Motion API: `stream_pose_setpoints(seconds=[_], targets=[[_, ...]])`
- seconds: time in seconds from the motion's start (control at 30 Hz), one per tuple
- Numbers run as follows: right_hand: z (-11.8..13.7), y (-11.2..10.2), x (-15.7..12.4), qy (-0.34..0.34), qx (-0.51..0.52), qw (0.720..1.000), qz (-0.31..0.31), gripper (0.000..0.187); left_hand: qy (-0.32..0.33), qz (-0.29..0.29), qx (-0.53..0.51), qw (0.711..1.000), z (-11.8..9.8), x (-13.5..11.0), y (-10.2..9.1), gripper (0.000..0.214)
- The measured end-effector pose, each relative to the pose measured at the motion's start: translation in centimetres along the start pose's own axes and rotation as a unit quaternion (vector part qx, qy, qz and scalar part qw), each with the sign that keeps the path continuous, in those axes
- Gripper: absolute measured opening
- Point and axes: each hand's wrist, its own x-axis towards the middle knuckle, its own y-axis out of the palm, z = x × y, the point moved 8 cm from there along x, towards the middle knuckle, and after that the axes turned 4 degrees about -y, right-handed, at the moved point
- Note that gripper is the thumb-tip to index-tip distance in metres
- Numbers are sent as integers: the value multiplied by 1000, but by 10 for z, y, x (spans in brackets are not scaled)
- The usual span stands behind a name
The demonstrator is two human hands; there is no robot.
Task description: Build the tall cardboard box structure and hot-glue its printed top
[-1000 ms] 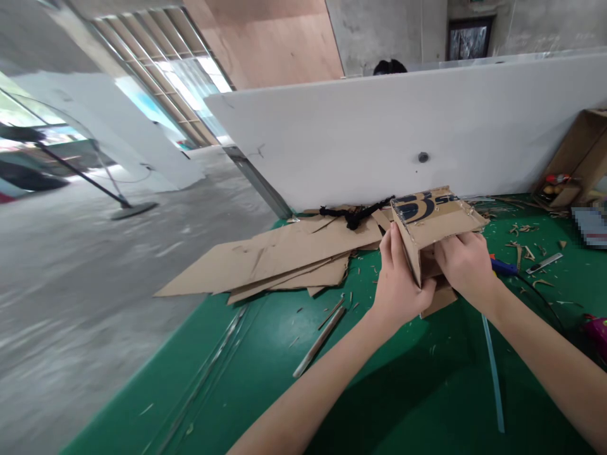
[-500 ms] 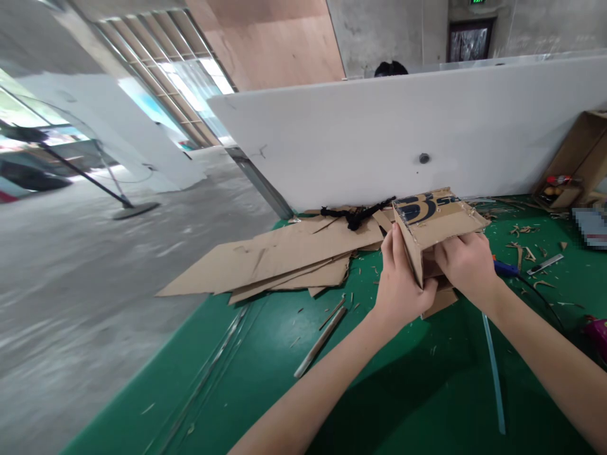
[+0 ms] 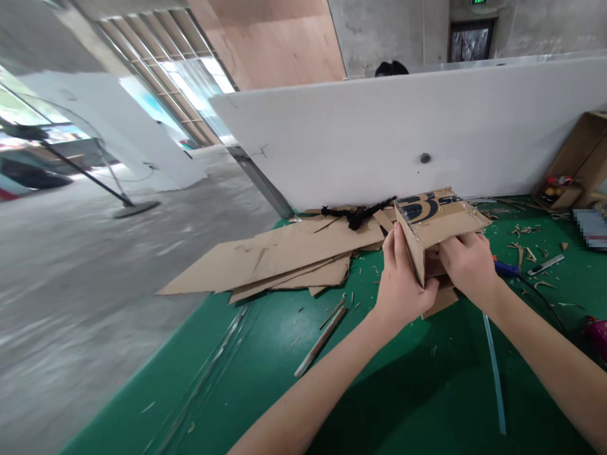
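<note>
A small cardboard box (image 3: pixel 439 218) with dark printing on its top is held above the green table (image 3: pixel 265 373), its open side facing me. My left hand (image 3: pixel 403 284) grips the box's left wall, fingers outside and thumb at the near edge. My right hand (image 3: pixel 467 262) is at the opening under the top panel, its fingers curled and their tips hidden inside. Whether those fingers pinch the box or something within it cannot be seen. Just right of that hand lies a blue-handled tool (image 3: pixel 507 268) with a black cord.
Flat cardboard sheets (image 3: pixel 284 256) overhang the table's left edge, with black cloth-like strips (image 3: pixel 358 218) behind. A grey stick (image 3: pixel 320 341), a blue strip (image 3: pixel 494 373), a cutter blade (image 3: pixel 545 264) and cardboard scraps lie about. A white partition (image 3: pixel 341 145) stands behind; a cardboard box (image 3: pixel 573 158) is at right.
My right hand has shifted very slightly to the right at the box opening. The left hand keeps its hold and the box stays in nearly the same place.
</note>
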Motion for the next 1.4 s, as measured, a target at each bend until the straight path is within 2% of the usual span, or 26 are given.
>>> stream_pose_setpoints(seconds=[0.07, 0.27, 0.33, 0.63, 0.93, 1.1, 1.27, 1.4], targets=[[1, -1, 0, -5, -3, 1000, -16, 31, 5, -2, -2, 1000, 0, 0, 0, 120], [9, -16, 2, -35, -29, 991, -126, 30, 1, 0, 9, 1000, -2, 0, -1, 118], [11, -20, 4, -36, -28, 989, -143, 29, 10, -5, 12, 1000, -3, 0, -1, 117], [13, -19, 3, -44, -49, 990, -128, 27, 11, -3, 17, 1000, -2, 0, 0, 116], [3, -2, -5, -39, -37, 998, -36, 23, 7, -7, -1, 1000, -2, -1, -1, 116], [0, -3, -6, -29, -48, 997, -51, 25, 4, -14, 3, 1000, -1, -2, -2, 116], [0, 0, -6, -33, -18, 998, -41, 25, 7, -14, 8, 1000, -1, -3, -2, 117], [6, -18, -1, -28, -2, 992, -120, 28, 38, -44, 20, 998, -5, -4, -4, 116]])
